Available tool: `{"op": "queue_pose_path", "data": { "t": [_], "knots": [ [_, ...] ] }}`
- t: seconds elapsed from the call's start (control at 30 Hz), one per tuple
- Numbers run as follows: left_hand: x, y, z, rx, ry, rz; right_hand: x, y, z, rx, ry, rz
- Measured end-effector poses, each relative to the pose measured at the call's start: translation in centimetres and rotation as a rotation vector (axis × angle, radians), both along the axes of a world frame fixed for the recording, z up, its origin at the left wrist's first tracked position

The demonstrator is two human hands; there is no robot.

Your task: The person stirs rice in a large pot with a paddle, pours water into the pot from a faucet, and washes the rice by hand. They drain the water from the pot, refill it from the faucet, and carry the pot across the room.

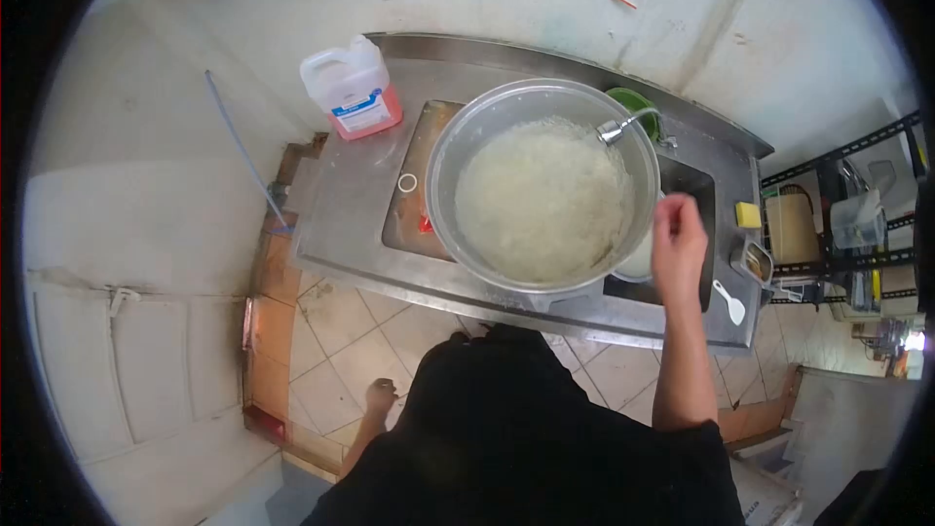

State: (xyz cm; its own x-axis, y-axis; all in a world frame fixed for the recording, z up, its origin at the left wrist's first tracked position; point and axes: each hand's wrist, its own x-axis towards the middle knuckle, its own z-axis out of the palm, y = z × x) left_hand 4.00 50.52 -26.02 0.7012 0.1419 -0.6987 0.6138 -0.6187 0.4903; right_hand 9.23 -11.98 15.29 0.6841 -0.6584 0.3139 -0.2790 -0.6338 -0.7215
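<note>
A large metal pot (446, 175) stands across the sink area, with pale grains like rice (545, 200) under cloudy water in it. My right hand (679, 239) is above the right basin, just beside the pot's right rim. Its fingers are curled and slightly blurred; what they hold, if anything, is hidden. Low at my side hangs my left hand (382, 394), loosely closed, away from the counter, with nothing visible in it. Over the pot's upper right reaches a faucet head (611, 131). Partly hidden between the pot and my right hand is a container with whitish contents (638, 258).
On the steel counter (336, 200) stands a jug of pink liquid (355, 93). A green basin (633, 99) is behind the pot. At right are a yellow sponge (748, 215), a small metal container (753, 261) and a white rice paddle (729, 303). Shelving (828, 175) stands beyond.
</note>
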Motion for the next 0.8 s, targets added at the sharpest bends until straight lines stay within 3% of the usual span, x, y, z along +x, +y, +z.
{"op": "queue_pose_path", "data": {
  "t": [0.03,0.17,0.23,0.3,0.33,0.37,0.4,0.43,0.47,0.5,0.53,0.57,0.63,0.67,0.7,0.8],
  "knots": [
    [-0.2,-1.2,0.3,-0.118,-0.012,0.149,-0.1,0.9,-0.2,0.112,0.032,-0.024],
    [2.4,-1.1,4.7,-0.086,-0.200,0.255,-5.3,-3.0,-9.2,0.168,0.135,-0.270],
    [4.8,-0.6,6.4,-0.088,-0.333,0.422,-12.1,-4.6,-19.7,0.692,0.386,-0.109],
    [9.0,-0.9,10.0,0.026,-0.418,0.336,-11.8,1.4,-17.7,1.322,0.371,-0.096],
    [12.1,-1.3,11.2,0.203,-0.513,0.213,-11.3,3.9,-17.7,1.442,0.316,-0.062],
    [15.6,-2.3,12.4,0.221,-0.567,0.163,-10.8,5.9,-17.7,1.566,0.254,-0.036],
    [19.9,-3.7,14.2,0.242,-0.625,0.105,-9.9,7.2,-17.6,1.585,0.246,-0.058],
    [24.2,-7.5,17.8,0.072,-0.720,0.020,-8.8,8.5,-17.2,1.653,0.100,-0.125],
    [28.8,-11.5,20.9,0.183,-0.729,-0.071,-8.2,9.6,-17.1,1.711,-0.054,-0.198],
    [33.4,-14.6,22.2,-0.062,-0.733,-0.086,-8.1,10.5,-17.3,1.722,-0.079,-0.235],
    [37.3,-20.0,24.9,-0.144,-0.794,-0.132,-7.9,11.1,-17.6,1.720,-0.177,-0.318],
    [42.4,-22.5,23.6,-0.226,-0.868,-0.269,-7.6,11.6,-17.7,1.708,-0.275,-0.400],
    [48.4,-32.5,26.8,-0.348,-0.790,-0.436,-7.4,12.8,-17.3,1.604,-0.283,-0.495],
    [51.4,-37.0,26.1,-0.489,-0.829,-0.536,-8.3,13.4,-17.5,1.548,-0.358,-0.510],
    [54.6,-40.9,24.3,-0.497,-0.600,-0.547,-8.7,13.9,-18.1,1.492,-0.422,-0.520],
    [58.5,-52.0,21.5,-0.507,-0.271,-0.728,-6.4,15.3,-15.2,1.392,-0.553,-0.654]
  ]
}}
